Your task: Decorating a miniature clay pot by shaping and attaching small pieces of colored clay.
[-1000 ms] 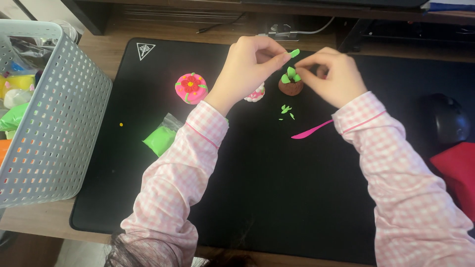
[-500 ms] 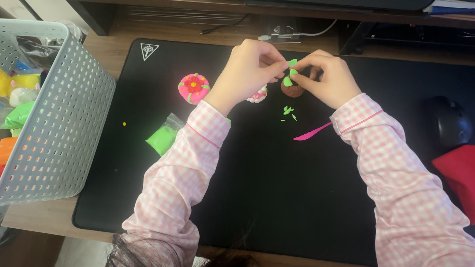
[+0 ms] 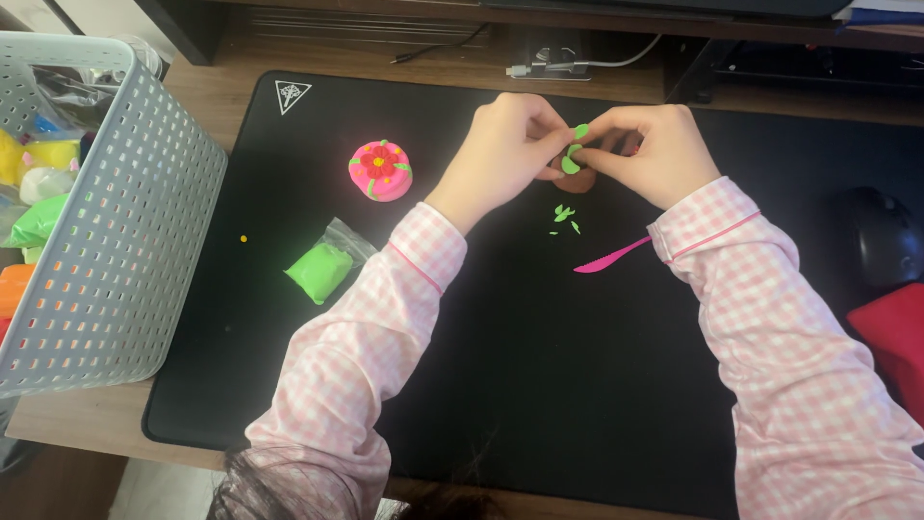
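Both hands meet above the far middle of the black mat [image 3: 539, 385]. Left hand [image 3: 500, 154] and right hand [image 3: 650, 149] are fingertip to fingertip, each grip closed on one small clay piece [image 3: 576, 166]: a brown lump with green leaf shapes stuck on it (mostly hidden by the fingers, so its full shape cannot be told). One green leaf pokes up between the two thumbs.

Just below the grip, toward the person: a few loose green clay scraps [image 3: 564, 216] on the mat, not touching either hand. A little further down and to the right of the grip, a pink plastic knife [image 3: 611, 256] lies flat, its near end just beside the right cuff.

Left of the grip, well apart: a round pink clay cake [image 3: 380, 169] with a red flower on top and green bits around its edge. Below that, a clear bag of bright green clay [image 3: 322, 268].

Far left: grey perforated basket [image 3: 135, 241] on the wooden surface [image 3: 87, 419], holding more bagged clay in yellow, white, green, orange. Far right: a dark mouse [image 3: 881, 246].

Sleeves are pink-and-white check.
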